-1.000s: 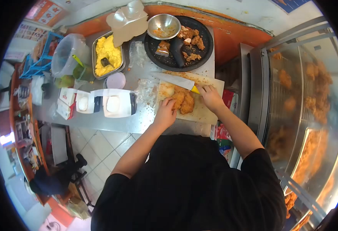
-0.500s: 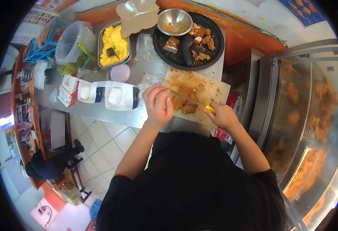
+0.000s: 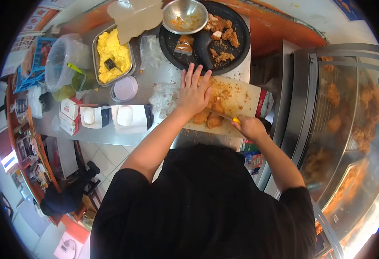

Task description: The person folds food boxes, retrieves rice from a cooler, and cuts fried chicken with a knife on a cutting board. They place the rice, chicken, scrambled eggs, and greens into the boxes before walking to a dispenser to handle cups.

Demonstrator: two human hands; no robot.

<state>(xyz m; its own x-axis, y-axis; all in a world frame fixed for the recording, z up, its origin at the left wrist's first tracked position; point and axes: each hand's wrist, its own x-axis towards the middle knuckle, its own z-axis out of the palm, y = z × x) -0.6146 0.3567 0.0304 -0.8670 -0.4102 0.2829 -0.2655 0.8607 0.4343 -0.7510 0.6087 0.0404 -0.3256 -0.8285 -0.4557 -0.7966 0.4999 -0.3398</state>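
I see right hand nearest, fingers wrapped round knife (yellow handle). Blade across fried chicken on board. Left hand flat, fingers spread, pressing blade. Beyond: black tray on tabletop.

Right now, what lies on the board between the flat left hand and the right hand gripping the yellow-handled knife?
In the head view, golden fried chicken pieces lie between left hand and right hand, on the pale cutting board, the knife blade across them.

No text can be read anywhere. The small red-and-white cardboard boxes at the left carry print too blurred to make out.
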